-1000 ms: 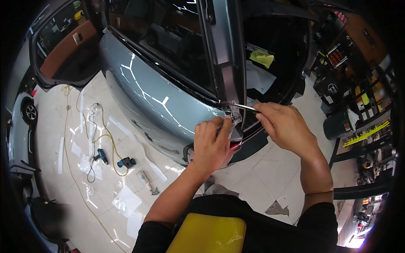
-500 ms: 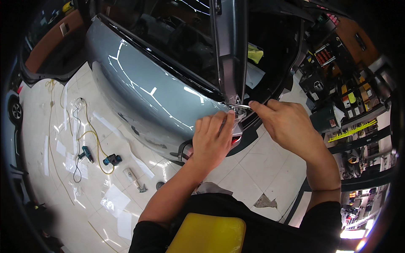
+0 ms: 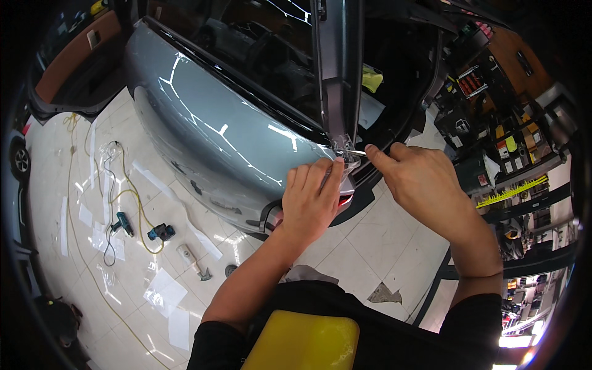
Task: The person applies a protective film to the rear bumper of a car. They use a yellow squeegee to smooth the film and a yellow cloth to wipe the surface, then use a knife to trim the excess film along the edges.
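Observation:
A blue-grey car body panel curves across the middle, its paint glossy under the lights. My left hand lies on the panel's rear corner with fingers stretched out, the rightmost fingertip against crinkled clear film. Just below that corner shows part of a red tail light. My right hand is closed, thumb on top, around a slim pale tool. The tool's tip reaches the film by the foot of the dark upright frame. My right fingers hide the rest of the tool.
To the left on the tiled floor lie a teal heat gun, a dark blue power tool, a spray bottle, white sheets and a yellow hose. Shelves with supplies stand at right. A yellow pad is below me.
The tool has turned slightly at the film, and my right hand has shifted a little. My left hand keeps its place at the corner. The view has moved slightly.

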`<act>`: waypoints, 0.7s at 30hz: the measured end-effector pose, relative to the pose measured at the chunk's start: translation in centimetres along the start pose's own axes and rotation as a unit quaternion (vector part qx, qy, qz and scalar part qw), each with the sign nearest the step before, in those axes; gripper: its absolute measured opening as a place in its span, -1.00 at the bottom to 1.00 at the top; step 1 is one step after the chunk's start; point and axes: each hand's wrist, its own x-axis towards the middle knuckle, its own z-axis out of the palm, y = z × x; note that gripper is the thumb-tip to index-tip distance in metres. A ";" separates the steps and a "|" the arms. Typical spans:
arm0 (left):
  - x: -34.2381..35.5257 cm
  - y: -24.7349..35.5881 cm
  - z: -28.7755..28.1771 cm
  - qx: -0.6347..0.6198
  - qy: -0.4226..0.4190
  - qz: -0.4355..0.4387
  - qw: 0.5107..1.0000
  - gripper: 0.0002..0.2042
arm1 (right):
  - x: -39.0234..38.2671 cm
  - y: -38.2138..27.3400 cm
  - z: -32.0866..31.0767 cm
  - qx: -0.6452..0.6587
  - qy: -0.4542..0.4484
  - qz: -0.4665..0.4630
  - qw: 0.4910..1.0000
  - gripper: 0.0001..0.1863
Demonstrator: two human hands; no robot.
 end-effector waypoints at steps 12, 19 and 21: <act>0.6 0.4 -0.1 -0.061 0.014 -0.020 0.998 -0.64 | 2.2 3.5 5.3 0.436 0.218 0.171 0.856 -0.79; 1.7 0.1 -1.7 -0.033 -0.058 -0.001 0.998 -0.62 | 4.5 -0.3 10.1 0.736 0.114 0.205 0.635 -0.71; 2.2 0.3 -2.6 -0.024 -0.094 0.012 0.995 -0.60 | 4.0 -0.5 9.6 0.724 0.124 0.180 0.654 -0.68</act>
